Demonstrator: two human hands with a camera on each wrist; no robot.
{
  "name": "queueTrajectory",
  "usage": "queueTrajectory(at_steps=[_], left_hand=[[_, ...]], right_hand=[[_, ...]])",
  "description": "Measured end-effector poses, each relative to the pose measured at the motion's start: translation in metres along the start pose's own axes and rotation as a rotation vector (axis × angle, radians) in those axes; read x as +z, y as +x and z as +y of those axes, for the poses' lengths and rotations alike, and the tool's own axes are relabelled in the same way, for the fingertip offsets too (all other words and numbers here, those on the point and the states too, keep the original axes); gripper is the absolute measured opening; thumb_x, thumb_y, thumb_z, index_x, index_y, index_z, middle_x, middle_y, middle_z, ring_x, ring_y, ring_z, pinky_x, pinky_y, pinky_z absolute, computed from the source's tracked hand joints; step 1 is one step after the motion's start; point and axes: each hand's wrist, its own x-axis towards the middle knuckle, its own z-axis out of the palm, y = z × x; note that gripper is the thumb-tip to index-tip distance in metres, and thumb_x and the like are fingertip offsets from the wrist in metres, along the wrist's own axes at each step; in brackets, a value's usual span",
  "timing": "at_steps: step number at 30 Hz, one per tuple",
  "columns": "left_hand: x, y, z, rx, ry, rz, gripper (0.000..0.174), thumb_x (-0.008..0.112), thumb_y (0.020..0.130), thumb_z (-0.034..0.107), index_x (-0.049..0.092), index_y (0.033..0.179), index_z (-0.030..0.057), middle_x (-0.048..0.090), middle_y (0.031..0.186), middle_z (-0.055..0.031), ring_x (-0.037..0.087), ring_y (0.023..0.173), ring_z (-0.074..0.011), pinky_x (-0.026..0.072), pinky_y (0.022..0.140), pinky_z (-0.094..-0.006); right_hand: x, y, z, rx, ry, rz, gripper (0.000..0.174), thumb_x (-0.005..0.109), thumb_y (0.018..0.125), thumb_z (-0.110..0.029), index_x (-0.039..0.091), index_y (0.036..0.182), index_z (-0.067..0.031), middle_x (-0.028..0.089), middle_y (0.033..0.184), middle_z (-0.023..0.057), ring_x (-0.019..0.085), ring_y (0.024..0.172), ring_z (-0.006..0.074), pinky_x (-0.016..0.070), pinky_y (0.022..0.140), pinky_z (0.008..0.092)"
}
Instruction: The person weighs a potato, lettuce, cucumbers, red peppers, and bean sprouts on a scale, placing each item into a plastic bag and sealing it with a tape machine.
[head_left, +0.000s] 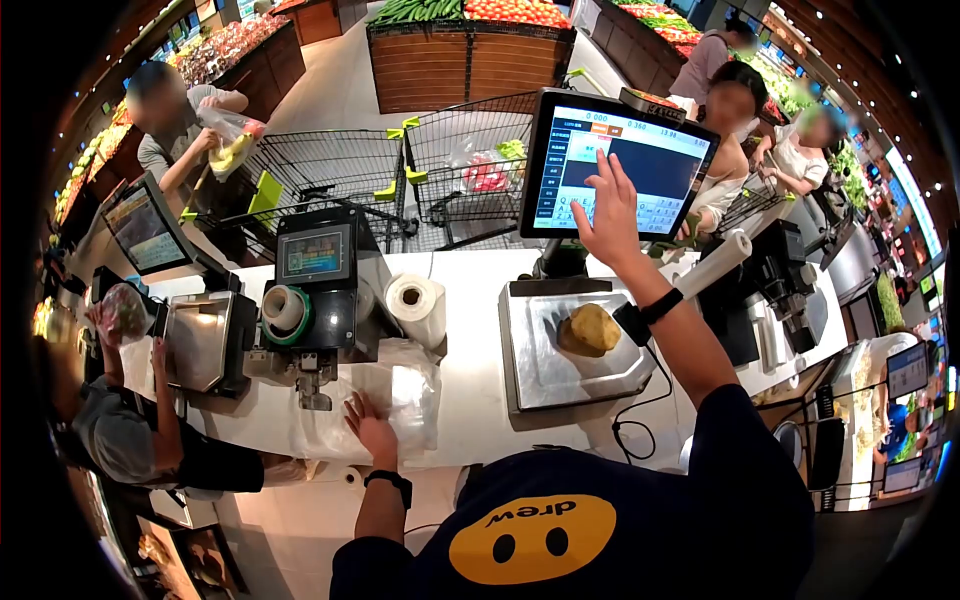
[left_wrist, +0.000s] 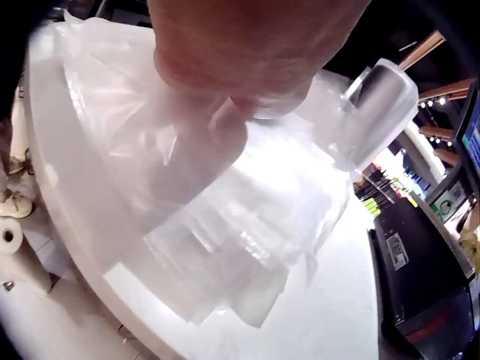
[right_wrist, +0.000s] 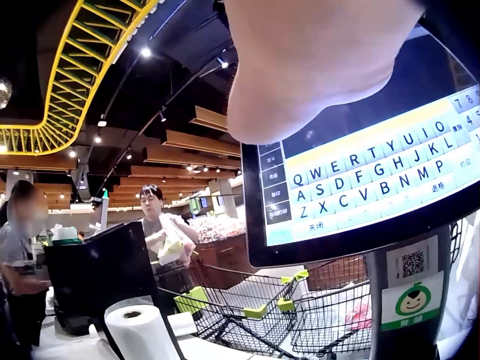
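My right hand [head_left: 610, 212] is raised to a touchscreen [head_left: 625, 165], its fingers extended, a fingertip at the upper part of the display. On-screen letter keys [right_wrist: 375, 176] show below that hand in the right wrist view. A yellowish-brown, potato-like tuber [head_left: 594, 328] sits on the metal scale plate [head_left: 545, 365] under the screen. My left hand [head_left: 372, 430] rests on thin clear plastic bags [head_left: 405, 385] spread over the white counter, with its fingers relaxed. Part of those bags [left_wrist: 225, 225] lies in front of the hand in the left wrist view.
A roll of plastic bags [head_left: 415, 300] stands behind the left hand, beside a black bag-sealing machine [head_left: 315, 265]. A cable [head_left: 640, 405] loops right of the scale. Shopping carts [head_left: 470, 160] stand across the counter. Several people are around, one holding bagged produce [head_left: 232, 145].
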Motion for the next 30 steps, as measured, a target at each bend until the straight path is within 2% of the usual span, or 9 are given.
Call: queueTrajectory(at_steps=[3,6,10,13,16,19,23,26,30], left_hand=[[-0.029,0.003,0.004,0.048,-0.116,0.062,0.042,0.04,0.1,0.016,0.047,0.139,0.003,0.041,0.149,-0.0118,0.029,0.142,-0.0315,0.0209,0.116,-0.043],[-0.095,0.001,0.04,0.019,-0.356,0.028,0.04,0.038,0.102,0.016,0.05,0.135,-0.0021,0.047,0.144,-0.0158,0.036,0.138,-0.0337,0.0288,0.113,-0.0404],[-0.142,-0.009,0.075,0.046,-0.647,-0.021,0.037,0.038,0.101,0.014,0.054,0.129,-0.0055,0.06,0.125,-0.0236,0.058,0.115,-0.0375,0.0434,0.099,-0.0378],[-0.17,-0.009,0.123,0.052,-0.772,-0.135,0.037,0.038,0.103,0.017,0.056,0.125,-0.0061,0.065,0.116,-0.0237,0.061,0.112,-0.0321,0.0449,0.095,-0.0353],[-0.18,-0.001,0.157,-0.008,-0.9,-0.319,0.039,0.038,0.104,0.02,0.057,0.125,-0.0055,0.067,0.115,-0.0193,0.062,0.108,-0.0225,0.0442,0.095,-0.0313],[-0.176,0.002,0.184,-0.044,-1.005,-0.425,0.039,0.038,0.104,0.021,0.056,0.127,-0.0054,0.067,0.115,-0.0175,0.061,0.106,-0.02,0.0437,0.095,-0.0296],[-0.161,-0.011,0.218,0.049,-0.997,-0.278,0.04,0.038,0.104,0.02,0.053,0.132,-0.0035,0.066,0.112,-0.0185,0.062,0.103,-0.0226,0.0445,0.093,-0.0315],[-0.157,-0.018,0.233,0.105,-0.892,-0.329,0.041,0.038,0.104,0.021,0.051,0.133,-0.004,0.067,0.11,-0.0194,0.063,0.102,-0.027,0.0447,0.093,-0.0324],[-0.13,-0.023,0.226,0.282,-0.918,-0.217,0.039,0.043,0.101,0.015,0.049,0.136,-0.003,0.06,0.124,-0.0199,0.058,0.112,-0.029,0.0453,0.094,-0.0363]], right_hand=[[-0.014,-0.022,-0.021,-0.031,0.173,0.036,0.039,0.067,0.083,-0.015,0.048,0.114,-0.0021,0.035,0.149,0.0225,0.034,0.135,0.0416,0.026,0.11,0.0492],[-0.025,-0.058,-0.053,-0.096,0.394,-0.082,0.036,0.068,0.081,-0.013,0.052,0.111,-0.0024,0.05,0.135,0.0205,0.047,0.125,0.0395,0.0365,0.102,0.0456],[-0.008,-0.127,-0.086,0.073,0.736,-0.457,0.017,0.064,0.089,-0.021,0.064,0.096,-0.0053,0.067,0.097,0.0117,0.061,0.092,0.0316,0.0476,0.081,0.0404],[-0.005,-0.152,-0.111,0.103,0.844,-0.836,0.03,0.061,0.091,-0.03,0.069,0.082,-0.0024,0.067,0.079,0.0131,0.061,0.079,0.0341,0.0484,0.072,0.0408],[-0.007,-0.166,-0.127,0.25,0.976,-1.24,0.035,0.06,0.092,-0.036,0.071,0.091,-0.0023,0.069,0.083,0.0152,0.064,0.083,0.03,0.0497,0.076,0.0368],[-0.007,-0.178,-0.138,0.391,1.109,-1.244,0.04,0.059,0.094,-0.037,0.069,0.107,-0.0007,0.07,0.098,0.0126,0.065,0.093,0.0228,0.0489,0.083,0.0328],[-0.004,-0.179,-0.152,0.847,1.692,-1.044,0.049,0.059,0.096,-0.034,0.058,0.124,0.006,0.065,0.115,0.0071,0.059,0.108,0.0159,0.0442,0.095,0.0298],[-0.006,-0.179,-0.164,0.891,1.717,-0.873,0.037,0.059,0.096,-0.022,0.06,0.122,0.0039,0.067,0.11,0.0103,0.06,0.11,0.0172,0.0442,0.098,0.0291],[-0.005,-0.185,-0.156,0.87,1.547,-0.78,0.024,0.061,0.094,-0.018,0.068,0.101,0.0047,0.069,0.089,0.0058,0.062,0.086,0.011,0.0486,0.08,0.0249]])
